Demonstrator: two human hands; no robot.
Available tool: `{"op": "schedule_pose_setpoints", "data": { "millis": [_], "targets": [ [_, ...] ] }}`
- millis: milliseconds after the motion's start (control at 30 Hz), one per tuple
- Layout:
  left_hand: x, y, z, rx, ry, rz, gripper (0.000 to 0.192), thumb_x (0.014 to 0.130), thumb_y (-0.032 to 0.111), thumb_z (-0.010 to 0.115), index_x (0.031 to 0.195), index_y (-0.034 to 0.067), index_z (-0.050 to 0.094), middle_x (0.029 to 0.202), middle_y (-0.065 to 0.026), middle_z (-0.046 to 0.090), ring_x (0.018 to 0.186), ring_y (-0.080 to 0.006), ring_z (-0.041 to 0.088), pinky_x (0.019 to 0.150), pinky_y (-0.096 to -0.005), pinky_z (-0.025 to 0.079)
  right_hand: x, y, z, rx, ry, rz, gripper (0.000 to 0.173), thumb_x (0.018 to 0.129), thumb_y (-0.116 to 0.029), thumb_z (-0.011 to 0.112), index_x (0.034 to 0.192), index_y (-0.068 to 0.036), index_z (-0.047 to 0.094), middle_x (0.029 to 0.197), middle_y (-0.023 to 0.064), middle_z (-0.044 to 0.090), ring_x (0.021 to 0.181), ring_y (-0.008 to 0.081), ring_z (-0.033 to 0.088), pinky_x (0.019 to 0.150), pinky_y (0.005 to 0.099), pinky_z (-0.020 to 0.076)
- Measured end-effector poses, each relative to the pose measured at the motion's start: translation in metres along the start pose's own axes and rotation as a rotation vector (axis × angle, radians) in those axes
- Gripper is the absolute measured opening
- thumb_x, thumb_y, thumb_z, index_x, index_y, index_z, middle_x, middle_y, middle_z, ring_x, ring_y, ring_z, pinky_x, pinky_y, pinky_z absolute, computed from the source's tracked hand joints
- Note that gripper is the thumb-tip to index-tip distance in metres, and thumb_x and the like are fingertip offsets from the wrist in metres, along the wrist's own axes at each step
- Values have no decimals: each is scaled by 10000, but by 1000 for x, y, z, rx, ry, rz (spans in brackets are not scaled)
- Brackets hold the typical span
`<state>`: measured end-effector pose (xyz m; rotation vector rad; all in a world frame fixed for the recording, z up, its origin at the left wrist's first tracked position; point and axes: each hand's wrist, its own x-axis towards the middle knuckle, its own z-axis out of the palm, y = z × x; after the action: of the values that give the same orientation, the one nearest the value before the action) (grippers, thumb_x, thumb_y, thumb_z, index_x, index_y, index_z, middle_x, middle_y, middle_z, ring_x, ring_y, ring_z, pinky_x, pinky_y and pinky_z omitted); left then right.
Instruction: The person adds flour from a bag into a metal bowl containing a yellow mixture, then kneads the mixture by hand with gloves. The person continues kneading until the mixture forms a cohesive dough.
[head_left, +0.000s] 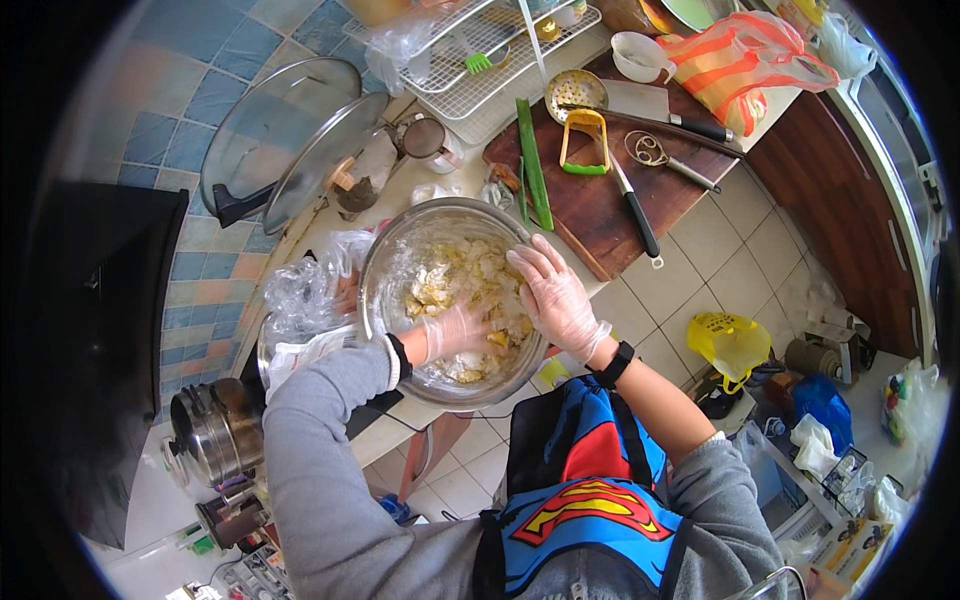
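A large metal mixing bowl (379, 259) sits before me at the counter's edge. It holds a crumbly mixture (431, 289) of white flour-like powder and yellow lumps, some of the powder smeared on the inner wall. My left hand (454, 330), in a clear plastic glove, is down inside the bowl at the mixture. Motion blurs its fingers, so I cannot tell whether they hold any of it. At the bowl's right rim, my right hand (551, 296), gloved too, grips the edge.
A wooden cutting board (592, 202) bears green leaves (534, 165), a yellow-green peeler (585, 142), a knife (637, 214), a whisk (667, 157) and a cleaver (637, 99). Glass lids (322, 165) lean against the tiled wall. Clear plastic bags (307, 292) lie left of the bowl, near a steel pot (217, 431).
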<state>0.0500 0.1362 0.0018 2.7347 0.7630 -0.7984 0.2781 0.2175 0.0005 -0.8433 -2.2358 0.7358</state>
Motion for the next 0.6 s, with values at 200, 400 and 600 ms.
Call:
{"op": "schedule_pose_setpoints", "data": {
  "millis": [200,400,600],
  "targets": [
    [21,-12,7,-221,2,-176,395,853,164,619,1232,275,644,1363,-95,558,1260,-397,514,931,-485,523,-1,-1,0,13,-4,15,439,835,-63,593,1270,-6,577,1329,145,552,1366,352,422,1080,422,432],
    [25,-45,8,-1002,304,-801,415,751,-1,690,1158,49,634,1081,-141,710,988,-298,688,879,-369,545,-3,-2,3,-25,9,30,440,827,-57,593,1265,-12,588,1343,120,552,1365,335,427,1057,415,457],
    [-36,-62,0,-989,450,-841,553,773,184,792,1239,-2,559,1116,-133,690,1008,-253,672,922,-350,524,-3,-4,2,-26,36,27,430,819,-53,597,1248,-24,600,1330,102,551,1354,316,440,1050,409,464]
  ]
}}
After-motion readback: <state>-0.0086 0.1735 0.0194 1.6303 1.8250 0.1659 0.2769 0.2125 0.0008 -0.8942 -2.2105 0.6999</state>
